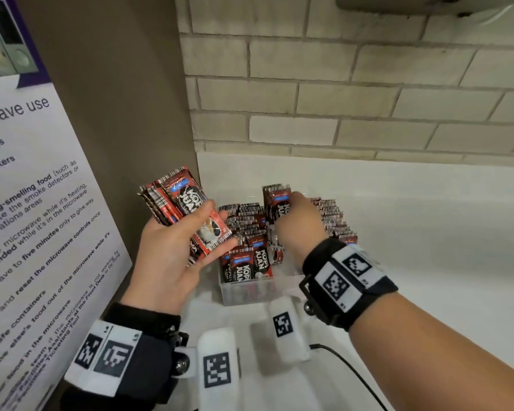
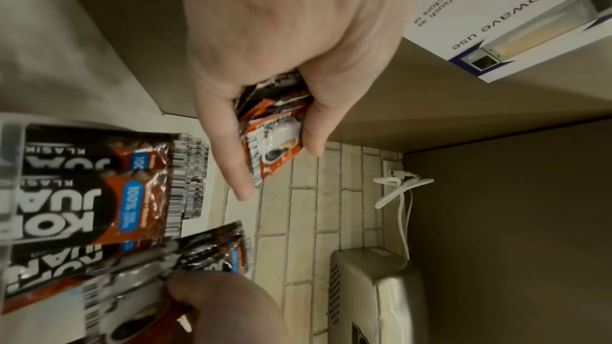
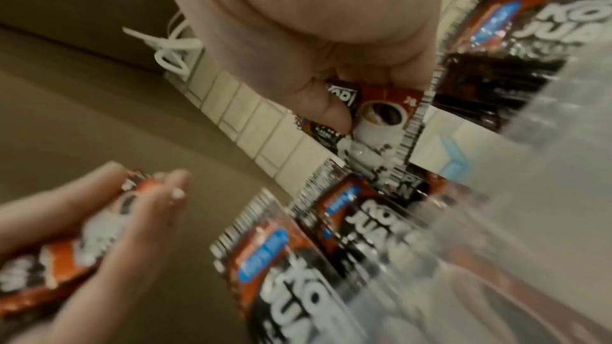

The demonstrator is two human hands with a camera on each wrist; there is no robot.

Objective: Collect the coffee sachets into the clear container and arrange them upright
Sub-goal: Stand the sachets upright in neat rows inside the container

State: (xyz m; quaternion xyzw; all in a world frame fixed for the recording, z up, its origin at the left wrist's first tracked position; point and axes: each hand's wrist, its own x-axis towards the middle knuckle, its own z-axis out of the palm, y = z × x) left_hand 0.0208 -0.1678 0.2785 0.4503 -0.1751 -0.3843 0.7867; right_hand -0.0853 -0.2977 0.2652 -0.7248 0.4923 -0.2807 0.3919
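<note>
My left hand grips a fanned stack of red-and-black coffee sachets above and to the left of the clear container. In the left wrist view the same stack shows between thumb and fingers. My right hand pinches a few sachets and holds them upright over the container's middle; the right wrist view shows the thumb on these sachets. The container is packed with rows of upright sachets, and some near the front face me.
The container stands on a white counter in the corner between a brick wall and a brown panel with a microwave notice. A black cable lies near the right forearm. A metal appliance hangs above.
</note>
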